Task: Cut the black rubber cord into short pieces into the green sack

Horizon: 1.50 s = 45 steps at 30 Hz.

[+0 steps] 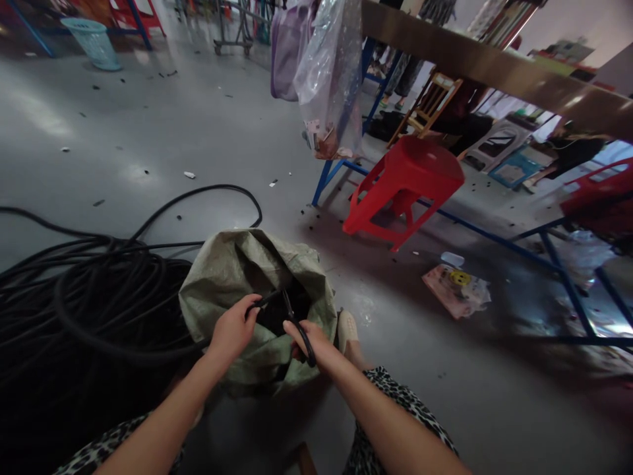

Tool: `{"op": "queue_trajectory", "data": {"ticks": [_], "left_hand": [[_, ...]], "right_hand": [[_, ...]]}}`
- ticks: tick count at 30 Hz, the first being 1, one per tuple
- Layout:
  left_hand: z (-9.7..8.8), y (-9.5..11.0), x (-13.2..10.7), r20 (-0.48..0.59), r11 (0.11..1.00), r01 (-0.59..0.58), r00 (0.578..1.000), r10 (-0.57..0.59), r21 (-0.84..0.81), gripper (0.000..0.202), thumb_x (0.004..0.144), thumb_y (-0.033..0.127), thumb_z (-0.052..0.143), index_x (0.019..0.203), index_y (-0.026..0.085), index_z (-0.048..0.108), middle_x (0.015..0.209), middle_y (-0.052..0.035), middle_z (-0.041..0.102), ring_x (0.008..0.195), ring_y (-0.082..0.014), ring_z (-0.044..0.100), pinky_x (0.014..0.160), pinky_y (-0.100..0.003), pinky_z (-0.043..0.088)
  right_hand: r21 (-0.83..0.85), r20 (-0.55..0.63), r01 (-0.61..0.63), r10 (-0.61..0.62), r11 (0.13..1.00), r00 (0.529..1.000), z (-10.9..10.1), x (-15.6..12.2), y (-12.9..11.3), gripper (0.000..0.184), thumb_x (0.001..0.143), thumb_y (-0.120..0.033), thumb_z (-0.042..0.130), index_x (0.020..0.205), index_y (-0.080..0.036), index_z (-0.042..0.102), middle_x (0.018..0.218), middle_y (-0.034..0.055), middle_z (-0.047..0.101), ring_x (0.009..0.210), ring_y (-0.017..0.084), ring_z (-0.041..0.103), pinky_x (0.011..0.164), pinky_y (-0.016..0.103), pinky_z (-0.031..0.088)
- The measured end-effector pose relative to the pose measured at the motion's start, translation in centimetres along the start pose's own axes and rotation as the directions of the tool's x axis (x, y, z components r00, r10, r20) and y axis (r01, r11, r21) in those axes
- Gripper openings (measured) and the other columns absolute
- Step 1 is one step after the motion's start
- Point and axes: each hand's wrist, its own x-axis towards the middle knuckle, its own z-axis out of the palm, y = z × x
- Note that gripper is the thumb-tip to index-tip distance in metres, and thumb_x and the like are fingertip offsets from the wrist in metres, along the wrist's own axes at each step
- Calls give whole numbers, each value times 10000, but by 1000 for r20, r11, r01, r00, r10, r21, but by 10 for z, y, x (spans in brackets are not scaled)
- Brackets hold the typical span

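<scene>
My right hand (309, 340) is closed on black-handled scissors (301, 330), whose blades point up and away over the mouth of a sack. Pinched in my left hand (235, 330) is a black cord (267, 299), its end reaching to the scissor blades. Below both hands stands the greenish woven sack (212, 270), its top open and dark pieces inside, too shadowed to make out. To the left lies a big heap of looped black cord (119, 297); one strand runs behind my left wrist.
A red plastic stool (410, 185) stands by a table (494, 66) with blue legs at the right. A clear plastic bag (329, 79) hangs from the table. Pink packaging (455, 289) lies on the floor. A light-blue basket (96, 46) is at the far left.
</scene>
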Motion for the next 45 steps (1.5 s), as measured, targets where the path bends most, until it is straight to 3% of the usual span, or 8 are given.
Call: {"op": "queue_trajectory", "data": {"ticks": [7, 13, 30, 38, 45], "left_hand": [[6, -1, -2, 14, 997, -69, 998, 69, 44, 318, 855, 274, 441, 1120, 231, 611, 1094, -24, 699, 982, -192, 657, 849, -295, 506], [11, -5, -3, 13, 992, -118, 993, 117, 43, 319, 854, 270, 443, 1119, 224, 615, 1090, -28, 700, 981, -192, 655, 880, -301, 504], [7, 1, -6, 130, 991, -103, 987, 91, 88, 347, 862, 220, 428, 1145, 227, 629, 1155, -34, 677, 1038, -191, 632, 919, -308, 485], [7, 0, -6, 111, 990, -88, 991, 76, 111, 333, 863, 224, 450, 1144, 224, 629, 1161, -43, 674, 1043, -201, 633, 923, -315, 487], [8, -4, -5, 183, 987, -60, 983, 32, 151, 347, 864, 224, 460, 1183, 216, 596, 1176, -57, 666, 1037, -204, 629, 911, -319, 473]], "right_hand": [[14, 47, 46, -47, 999, 998, 0, 9, 13, 454, 802, -588, 567, 789, -134, 552, 615, -9, 530, 454, 81, 511, 424, 186, 396], [-12, 41, -1, 2, 1000, 999, 3, 8, 12, 448, 796, -593, 573, 770, -145, 549, 601, -11, 537, 449, 87, 519, 405, 185, 373], [-10, 84, 3, -2, 1000, 996, 2, 3, 8, 445, 814, -580, 559, 748, -141, 536, 564, -7, 545, 448, 83, 517, 396, 168, 366], [37, 95, -99, 95, 994, 991, 8, -7, -2, 404, 855, -536, 522, 703, -169, 447, 461, -42, 456, 327, 90, 451, 319, 183, 368], [-30, 72, -182, 183, 983, 980, 9, -12, -9, 416, 838, -543, 542, 671, -170, 463, 440, -37, 438, 312, 106, 438, 295, 218, 391]]}}
